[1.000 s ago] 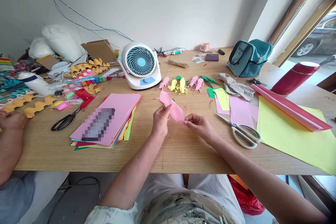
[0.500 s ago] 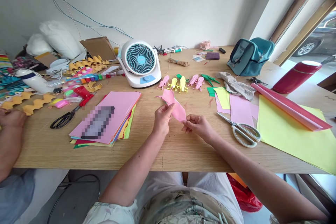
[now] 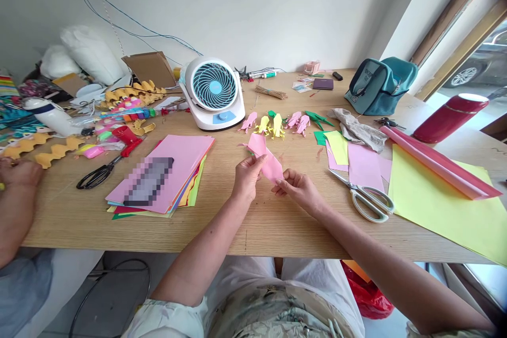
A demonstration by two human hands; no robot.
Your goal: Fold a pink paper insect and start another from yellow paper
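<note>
A folded piece of pink paper (image 3: 270, 165) is held up above the wooden table between my two hands. My left hand (image 3: 249, 173) pinches its left edge between thumb and fingers. At the lower right corner, my right hand (image 3: 296, 188) grips it with thumb and forefinger. Just beyond stands a row of small folded paper figures, among them a yellow figure (image 3: 278, 125), a pink figure (image 3: 249, 122) and a green figure (image 3: 318, 118). To the right of my right hand lie white-handled scissors (image 3: 371, 202), with their blades a little apart.
On the left, a stack of coloured paper (image 3: 186, 156) carries a blurred dark-edged object (image 3: 149, 181). Black-handled scissors (image 3: 99, 175) lie beyond it. A fan (image 3: 214, 94) stands behind. Yellow sheets (image 3: 439, 216), a red bottle (image 3: 449, 118) and a teal bag (image 3: 380, 86) are right. Another person's hand (image 3: 19, 173) rests far left.
My hands keep their hold on the pink paper, and its fold looks nearly the same. The view has shifted slightly. The other person's hand has moved a little.
</note>
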